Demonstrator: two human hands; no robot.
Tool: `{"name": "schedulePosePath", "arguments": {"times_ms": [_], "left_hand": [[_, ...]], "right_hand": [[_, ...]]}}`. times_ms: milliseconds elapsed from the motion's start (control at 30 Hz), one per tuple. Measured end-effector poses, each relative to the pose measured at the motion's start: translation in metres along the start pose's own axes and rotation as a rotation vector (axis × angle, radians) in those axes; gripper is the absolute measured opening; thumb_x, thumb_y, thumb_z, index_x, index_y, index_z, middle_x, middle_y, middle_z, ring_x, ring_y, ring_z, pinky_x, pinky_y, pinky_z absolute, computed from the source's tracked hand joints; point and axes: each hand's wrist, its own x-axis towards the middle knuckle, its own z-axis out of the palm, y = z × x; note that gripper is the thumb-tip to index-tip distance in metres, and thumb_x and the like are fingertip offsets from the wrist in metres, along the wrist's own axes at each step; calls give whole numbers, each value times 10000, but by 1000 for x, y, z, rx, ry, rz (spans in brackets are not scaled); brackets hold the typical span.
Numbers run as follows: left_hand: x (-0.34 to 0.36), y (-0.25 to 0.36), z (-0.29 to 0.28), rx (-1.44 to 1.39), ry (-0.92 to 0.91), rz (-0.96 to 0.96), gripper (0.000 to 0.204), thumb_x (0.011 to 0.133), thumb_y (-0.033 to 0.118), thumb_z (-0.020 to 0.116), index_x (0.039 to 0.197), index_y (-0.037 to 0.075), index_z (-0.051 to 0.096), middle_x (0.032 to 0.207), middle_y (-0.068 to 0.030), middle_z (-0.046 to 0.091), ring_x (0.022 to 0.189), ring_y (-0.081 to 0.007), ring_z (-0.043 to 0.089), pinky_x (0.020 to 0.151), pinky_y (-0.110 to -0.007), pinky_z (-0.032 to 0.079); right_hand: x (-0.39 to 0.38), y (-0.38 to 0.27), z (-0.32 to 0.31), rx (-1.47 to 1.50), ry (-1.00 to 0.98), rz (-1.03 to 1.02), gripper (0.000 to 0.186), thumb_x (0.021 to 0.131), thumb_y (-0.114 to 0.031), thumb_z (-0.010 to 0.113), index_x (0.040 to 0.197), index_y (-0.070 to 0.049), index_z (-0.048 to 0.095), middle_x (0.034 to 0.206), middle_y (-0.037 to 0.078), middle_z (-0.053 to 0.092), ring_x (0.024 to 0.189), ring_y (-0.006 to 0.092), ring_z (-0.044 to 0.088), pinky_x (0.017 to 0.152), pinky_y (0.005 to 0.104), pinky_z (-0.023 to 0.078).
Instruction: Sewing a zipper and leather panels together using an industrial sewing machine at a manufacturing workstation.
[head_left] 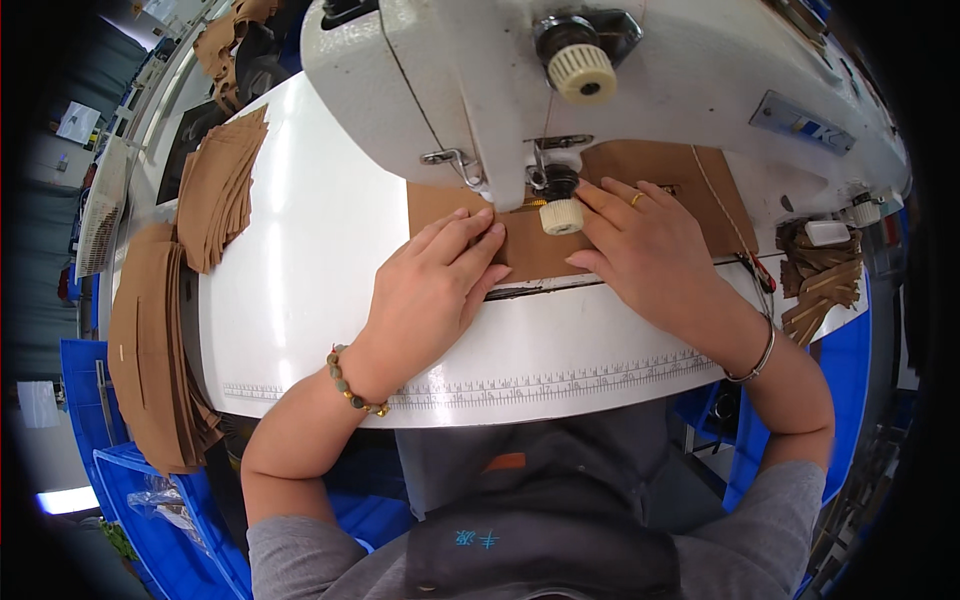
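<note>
A flat brown fabric panel (440, 205) lies under the head of a white sewing machine (450, 90). My left hand (437, 268) rests on its left part, fingers stretched out and fingertips beside the needle area. On the right part, my right hand (645, 240) lies flat with its fingers spread, wearing a ring. Between the two hands is a cream knob (561, 217) on the machine, which hides part of the panel. A short yellowish strip (537, 202) shows on the fabric close to the needle area. Neither hand is gripping anything.
Stacks of brown cut pieces (150, 340) and more brown panels (222, 185) lie at the left. On the right are small scissors (762, 275) and a pile of folded brown strips (822, 275). A printed ruler (480, 390) follows the table's front edge; blue bins (165, 510) stand below.
</note>
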Motion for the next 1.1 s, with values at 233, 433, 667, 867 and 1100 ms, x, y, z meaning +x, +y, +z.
{"name": "schedulePosePath", "arguments": {"times_ms": [233, 433, 667, 867, 1100], "left_hand": [[0, -2, -2, 13, -26, 1, 356, 903, 227, 787, 1207, 45, 754, 1269, -107, 721, 1207, -286, 676, 968, -409, 534], [2, -3, -3, 5, 10, 22, 300, 863, 185, 818, 1116, 30, 778, 1160, -98, 723, 1144, -315, 690, 951, -430, 552], [4, -4, -2, 8, 5, 40, 287, 861, 182, 817, 1103, 31, 781, 1154, -87, 726, 1133, -308, 692, 951, -431, 551], [4, -7, -1, 47, -20, 37, 365, 884, 254, 792, 1189, 54, 770, 1272, -89, 732, 1187, -275, 683, 952, -395, 526], [6, -8, 0, 69, -20, 38, 350, 896, 258, 785, 1180, 55, 774, 1264, -92, 736, 1183, -275, 685, 960, -399, 523]], "right_hand": [[20, -15, 1, 118, -140, -8, 528, 862, -377, 797, 1250, -27, 719, 1279, 127, 718, 1127, 307, 680, 1060, 449, 495], [20, -20, 20, 70, 75, -101, 525, 869, -408, 786, 1198, -3, 721, 1303, 147, 697, 1158, 292, 659, 1053, 456, 480], [21, -20, 21, 25, 76, -103, 494, 863, -408, 788, 1148, -8, 739, 1282, 136, 692, 1116, 278, 654, 1041, 452, 484], [21, -18, 21, 14, 97, -120, 470, 860, -389, 790, 1125, -5, 736, 1213, 123, 686, 1071, 273, 650, 1006, 441, 492], [23, -17, 24, 31, 123, -104, 496, 873, -386, 783, 1162, 13, 722, 1223, 130, 684, 1109, 287, 652, 1020, 447, 489]]}}
